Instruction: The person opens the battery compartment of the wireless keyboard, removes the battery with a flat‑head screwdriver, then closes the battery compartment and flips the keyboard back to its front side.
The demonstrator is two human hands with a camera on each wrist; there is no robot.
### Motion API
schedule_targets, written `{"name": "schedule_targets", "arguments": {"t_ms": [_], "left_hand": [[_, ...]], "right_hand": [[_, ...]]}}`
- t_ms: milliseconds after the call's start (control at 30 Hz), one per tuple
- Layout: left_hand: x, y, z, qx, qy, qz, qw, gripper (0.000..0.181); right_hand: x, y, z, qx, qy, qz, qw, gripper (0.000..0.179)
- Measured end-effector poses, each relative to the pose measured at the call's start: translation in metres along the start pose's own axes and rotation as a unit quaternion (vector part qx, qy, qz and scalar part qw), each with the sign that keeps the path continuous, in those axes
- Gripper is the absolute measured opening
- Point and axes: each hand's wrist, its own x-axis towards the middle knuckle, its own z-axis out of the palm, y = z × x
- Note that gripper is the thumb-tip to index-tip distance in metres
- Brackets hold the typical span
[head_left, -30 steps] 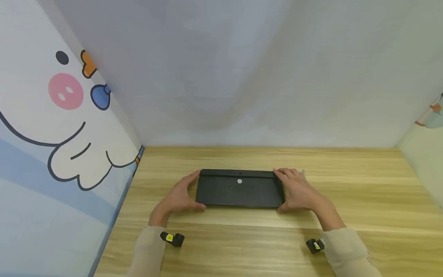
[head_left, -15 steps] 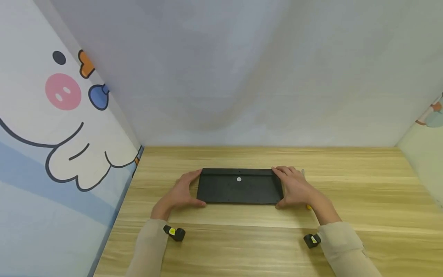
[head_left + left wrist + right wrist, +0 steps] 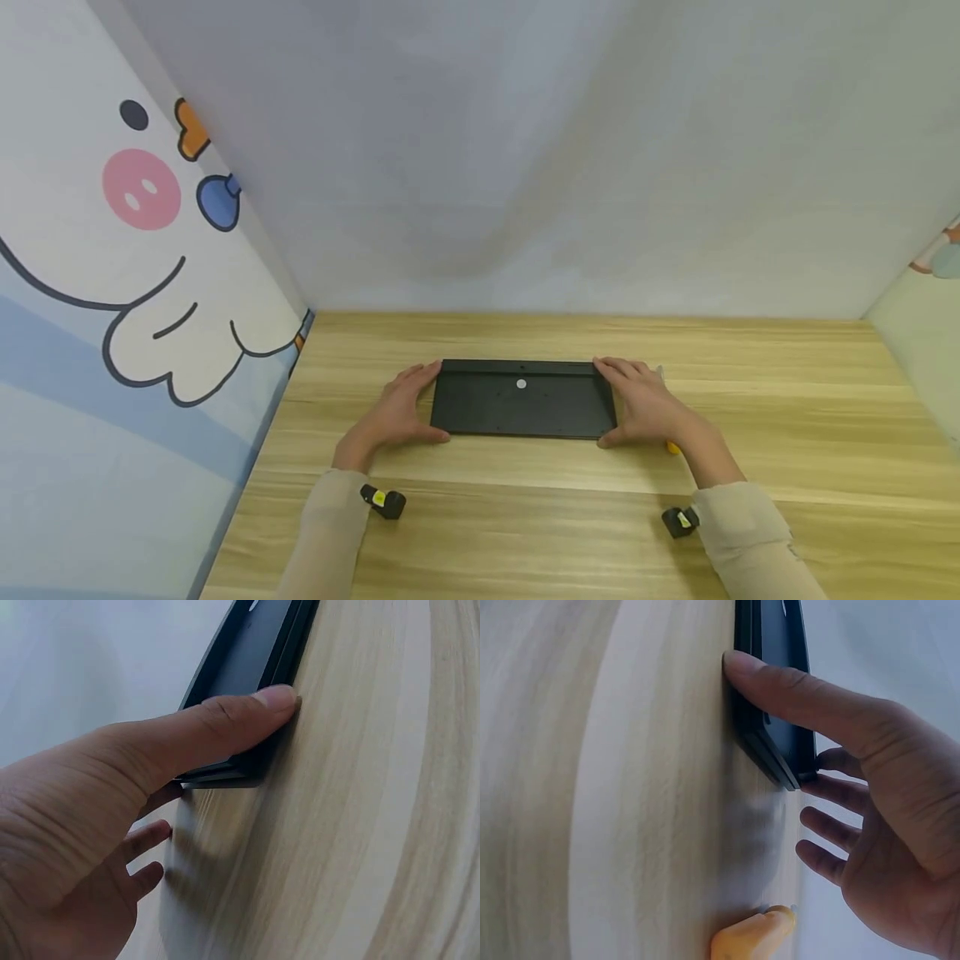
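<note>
A black keyboard lies underside up on the wooden table, its raised ridge along the far side and a round white sticker near the middle. My left hand grips its left end, thumb at the near edge and fingertips at the far corner. At the right end my right hand holds it the same way. In the left wrist view, the thumb lies along the near corner while other fingers spread behind. The right wrist view shows the thumb pressed on the near edge, with fingers curling behind the far corner.
Partly hidden under my right hand and wrist is a screwdriver, its yellow handle just to the right of the keyboard. The wooden table ends at a pale back wall. A cartoon-printed panel stands at the left.
Both hands and the keyboard have shifted slightly away from me, the near edge coming down flatter. The yellow screwdriver handle now shows beside my right wrist.
</note>
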Motion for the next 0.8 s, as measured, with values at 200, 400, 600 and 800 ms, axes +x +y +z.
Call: {"name": "schedule_targets", "arguments": {"t_ms": [200,400,600,800], "left_hand": [[0.001,0.001,-0.001,-0.004,-0.01,-0.014,0.9998,0.116],[0.007,0.003,0.001,0.016,0.023,-0.018,0.9994,0.104],[0.011,0.01,0.006,0.022,0.078,0.009,0.9966,0.085],[0.018,0.028,0.008,0.017,0.124,0.052,0.9908,0.068]], "right_hand": [[-0.001,0.0,-0.001,0.005,-0.003,-0.005,1.0,0.12],[-0.002,-0.001,-0.005,0.041,0.002,0.004,0.9992,0.103],[0.005,0.0,-0.002,0.05,0.048,-0.004,0.9976,0.073],[0.013,-0.004,-0.003,0.043,0.1,-0.019,0.9939,0.051]]}}
